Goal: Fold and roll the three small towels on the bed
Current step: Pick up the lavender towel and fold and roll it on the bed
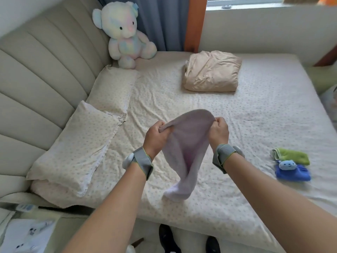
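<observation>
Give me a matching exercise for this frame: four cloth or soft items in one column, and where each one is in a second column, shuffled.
Items:
1. pale lilac towel
2. green towel
3. blue towel
4. teddy bear

Places:
A. sitting at the head of the bed, against the headboard and curtain
B. lying on the sheet on the right, the nearer one of a pair
C. held up over the bed by the left hand and the right hand
D. lying on the sheet on the right, just beyond its neighbour

Pairs: 1-C, 2-D, 3-B, 4-A
</observation>
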### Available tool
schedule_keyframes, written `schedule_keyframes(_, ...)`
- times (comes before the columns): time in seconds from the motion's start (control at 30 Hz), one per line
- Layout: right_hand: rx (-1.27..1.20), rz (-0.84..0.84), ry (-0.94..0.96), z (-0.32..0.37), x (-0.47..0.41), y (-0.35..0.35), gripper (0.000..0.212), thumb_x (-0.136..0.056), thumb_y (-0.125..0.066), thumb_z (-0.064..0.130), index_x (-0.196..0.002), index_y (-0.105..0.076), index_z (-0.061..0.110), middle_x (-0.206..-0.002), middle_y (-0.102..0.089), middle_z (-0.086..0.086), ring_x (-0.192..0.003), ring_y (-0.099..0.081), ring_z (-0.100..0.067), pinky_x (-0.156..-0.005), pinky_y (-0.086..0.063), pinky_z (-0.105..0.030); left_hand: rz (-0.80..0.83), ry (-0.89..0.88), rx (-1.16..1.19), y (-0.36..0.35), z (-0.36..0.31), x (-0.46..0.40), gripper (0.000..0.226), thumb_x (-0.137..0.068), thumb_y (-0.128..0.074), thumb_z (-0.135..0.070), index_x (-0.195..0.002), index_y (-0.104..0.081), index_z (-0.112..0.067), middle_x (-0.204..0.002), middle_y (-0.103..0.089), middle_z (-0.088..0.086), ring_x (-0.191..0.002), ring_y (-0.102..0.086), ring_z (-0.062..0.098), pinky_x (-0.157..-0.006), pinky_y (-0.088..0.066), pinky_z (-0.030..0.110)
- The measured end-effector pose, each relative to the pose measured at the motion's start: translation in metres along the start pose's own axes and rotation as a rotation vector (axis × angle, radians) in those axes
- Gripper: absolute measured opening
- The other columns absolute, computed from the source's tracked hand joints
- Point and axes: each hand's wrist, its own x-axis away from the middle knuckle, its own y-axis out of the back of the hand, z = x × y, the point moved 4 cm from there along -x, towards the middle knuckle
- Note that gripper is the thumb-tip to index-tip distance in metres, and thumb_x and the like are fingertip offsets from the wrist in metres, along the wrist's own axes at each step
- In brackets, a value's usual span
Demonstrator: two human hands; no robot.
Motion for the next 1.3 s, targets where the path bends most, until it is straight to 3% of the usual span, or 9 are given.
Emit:
schedule_keyframes(0.17, 0.018, -0.111, -0.016, 0.003, -0.008, -0.001, 0.024, -0.096, -0.038, 0.009, -0.102, -0.060, 0.014, -0.085, -0.061, 0.014, -0.086, -0.056, -0.017, -0.068, -0.044, -0.028, 0.112, -0.146, -0.101, 0.008, -0.012, -0.036, 0.038, -0.096, -0.067, -0.033, -0.071, -0.044, -0.017, -0.063, -0.039, -0.010, -0.062, -0.036, 0.009, -0.057, -0.034, 0.023)
schedule_keyframes(0.3, -0.111, 0.052, 0.078, 0.003, -0.001, -0.024, 0.017, -0.099, -0.051, 0.028, -0.107, -0.064, 0.021, -0.101, -0.068, 0.005, -0.095, -0.064, -0.013, -0.087, -0.053, -0.038, 0.215, -0.256, -0.128, 0.001, -0.025, -0.048, 0.030, -0.095, -0.067, -0.029, -0.079, -0.050, -0.011, -0.065, -0.043, -0.010, -0.063, -0.040, 0.005, -0.059, -0.036, 0.019)
schedule_keyframes(0.37, -0.071, 0.180, 0.189, 0.007, 0.010, -0.040, 0.024, -0.099, -0.061, 0.040, -0.117, -0.063, 0.025, -0.107, -0.070, 0.009, -0.099, -0.066, -0.003, -0.087, -0.054, -0.025, 0.248, -0.268, -0.136, -0.004, -0.028, -0.053, 0.028, -0.094, -0.068, -0.031, -0.079, -0.052, -0.014, -0.066, -0.046, -0.012, -0.064, -0.044, 0.005, -0.061, -0.039, 0.020)
schedule_keyframes(0.47, 0.030, 0.266, 0.295, 0.006, 0.014, -0.062, 0.029, -0.089, -0.072, 0.027, -0.117, -0.067, 0.032, -0.106, -0.074, 0.009, -0.102, -0.070, -0.006, -0.088, -0.059, -0.031, 0.296, -0.288, -0.140, -0.009, -0.030, -0.061, 0.024, -0.093, -0.069, -0.032, -0.079, -0.055, -0.017, -0.067, -0.050, -0.013, -0.065, -0.047, 0.004, -0.063, -0.041, 0.023)
schedule_keyframes(0.57, 0.090, 0.098, 0.266, 0.007, 0.005, -0.062, 0.015, -0.089, -0.061, 0.022, -0.094, -0.073, 0.030, -0.092, -0.074, 0.006, -0.093, -0.070, -0.017, -0.082, -0.058, -0.041, 0.319, -0.320, -0.161, -0.005, -0.028, -0.069, 0.026, -0.093, -0.069, -0.034, -0.078, -0.056, -0.018, -0.066, -0.051, -0.013, -0.064, -0.047, 0.003, -0.063, -0.041, 0.023)
schedule_keyframes(0.73, 0.111, -0.085, 0.197, 0.002, -0.012, -0.036, 0.021, -0.098, -0.053, 0.020, -0.102, -0.074, 0.023, -0.097, -0.073, 0.006, -0.094, -0.065, -0.014, -0.074, -0.046, -0.022, 0.431, -0.381, -0.286, 0.001, -0.016, -0.080, 0.038, -0.088, -0.075, -0.030, -0.067, -0.046, -0.016, -0.064, -0.045, -0.006, -0.061, -0.040, 0.006, -0.058, -0.035, 0.026)
schedule_keyframes(1.0, 0.185, -0.187, 0.001, -0.039, -0.059, -0.012, 0.024, -0.102, -0.047, 0.029, -0.105, -0.068, 0.018, -0.094, -0.063, 0.002, -0.092, -0.059, -0.025, -0.077, -0.041, -0.030, 0.711, -0.396, -0.601, -0.018, 0.013, -0.101, 0.032, -0.081, -0.076, -0.013, -0.069, -0.046, -0.010, -0.064, -0.043, -0.006, -0.057, -0.036, 0.007, -0.055, -0.029, 0.022)
schedule_keyframes(1.2, 0.310, -0.121, -0.028, -0.072, -0.122, -0.027, 0.021, -0.102, -0.048, 0.030, -0.091, -0.061, 0.018, -0.086, -0.060, 0.001, -0.085, -0.055, -0.025, -0.072, -0.036, -0.030, 0.537, -0.308, -0.715, -0.044, 0.048, -0.161, 0.020, -0.082, -0.073, -0.017, -0.086, -0.058, -0.029, -0.083, -0.067, -0.005, -0.075, -0.062, 0.018, -0.062, -0.049, 0.029)
schedule_keyframes(1.3, 0.354, -0.115, -0.052, -0.104, -0.167, -0.043, 0.020, -0.102, -0.049, 0.027, -0.092, -0.062, 0.015, -0.090, -0.060, -0.004, -0.086, -0.054, -0.027, -0.072, -0.035, -0.030, 0.410, -0.273, -0.705, -0.069, 0.080, -0.199, 0.017, -0.082, -0.071, -0.012, -0.093, -0.067, -0.022, -0.088, -0.069, 0.001, -0.084, -0.065, 0.024, -0.066, -0.045, 0.029)
